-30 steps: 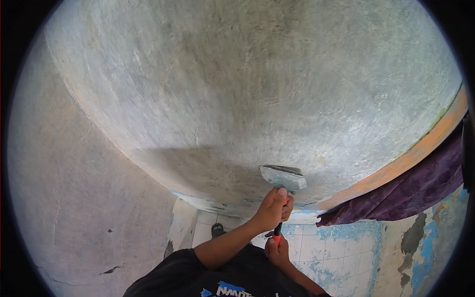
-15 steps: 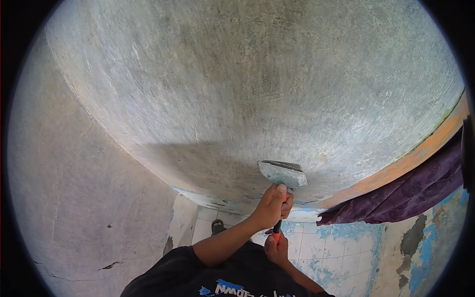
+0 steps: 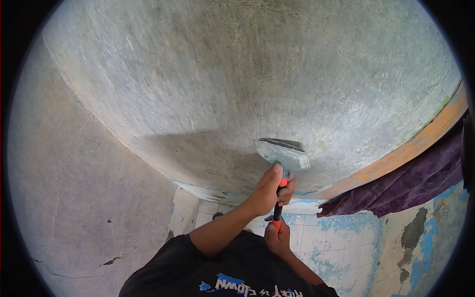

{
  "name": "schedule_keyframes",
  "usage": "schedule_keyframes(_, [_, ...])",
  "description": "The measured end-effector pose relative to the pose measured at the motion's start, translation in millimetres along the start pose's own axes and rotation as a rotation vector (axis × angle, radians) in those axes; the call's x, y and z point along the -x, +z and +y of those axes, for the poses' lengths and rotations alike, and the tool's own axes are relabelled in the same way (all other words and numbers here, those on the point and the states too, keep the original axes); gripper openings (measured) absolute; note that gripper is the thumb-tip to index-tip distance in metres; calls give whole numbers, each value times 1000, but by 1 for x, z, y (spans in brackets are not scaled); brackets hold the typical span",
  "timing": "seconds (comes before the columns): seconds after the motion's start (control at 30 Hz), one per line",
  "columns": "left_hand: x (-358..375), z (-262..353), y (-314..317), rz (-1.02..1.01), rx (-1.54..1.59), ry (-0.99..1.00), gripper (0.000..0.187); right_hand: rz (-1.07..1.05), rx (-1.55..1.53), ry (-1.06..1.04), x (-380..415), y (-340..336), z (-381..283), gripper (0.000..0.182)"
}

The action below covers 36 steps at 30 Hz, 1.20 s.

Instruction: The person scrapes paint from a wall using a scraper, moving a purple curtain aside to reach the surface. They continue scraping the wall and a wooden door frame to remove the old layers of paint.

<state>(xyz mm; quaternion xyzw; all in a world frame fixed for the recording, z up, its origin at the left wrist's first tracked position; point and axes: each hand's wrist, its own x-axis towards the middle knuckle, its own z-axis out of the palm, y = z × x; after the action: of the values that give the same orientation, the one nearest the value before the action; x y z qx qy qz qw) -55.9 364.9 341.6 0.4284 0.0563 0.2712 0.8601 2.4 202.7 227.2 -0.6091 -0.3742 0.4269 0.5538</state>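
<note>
A scraper (image 3: 283,154) with a wide, whitish, dusty blade and a red and black handle lies against the grey wall (image 3: 237,99). Near the blade, my left hand (image 3: 271,187) is wrapped round the upper handle, its thumb along the neck. Lower down, my right hand (image 3: 278,238) grips the red end of the same handle, close to my dark shirt (image 3: 217,267). A dark shadow falls on the wall to the left of the blade.
At the right hangs a purple cloth (image 3: 396,185) below an orange strip of wall (image 3: 391,161). White floor tiles (image 3: 341,240) with blue paint flecks show below. A second wall (image 3: 84,198) with cracks stands at the left, and peeling blue paint at the lower right.
The scraper blade has moved up the wall, and my left hand has risen with it. My right hand has shifted up slightly, still on the handle end.
</note>
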Motion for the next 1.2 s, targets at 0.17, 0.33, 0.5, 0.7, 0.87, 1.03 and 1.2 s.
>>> schedule_keyframes(0.17, [1, -12, -8, -5, 25, -40, 53, -58, -83, 44, 4, -5, 9, 24])
schedule_keyframes(0.33, [-3, 0, -3, -94, 120, 23, 48, -206, -195, 27, 2, -12, -22, 31])
schedule_keyframes(0.5, [0, 35, 20, -32, -20, 172, 38, -501, -397, 13, -8, -27, -62, 45])
schedule_keyframes(0.7, [24, 30, -4, 263, -46, 176, 37, -548, -188, 191, -13, -37, -58, 47])
schedule_keyframes(0.87, [38, -2, -20, 345, -56, 147, 41, -393, -33, 135, -6, -30, 1, 34])
schedule_keyframes(1.03, [27, 0, -13, 476, -193, 177, 33, -349, -151, 240, -5, -21, 8, 44])
schedule_keyframes(1.2, [21, 11, -5, 586, -251, 197, 27, -337, -161, 235, -5, -12, 8, 54])
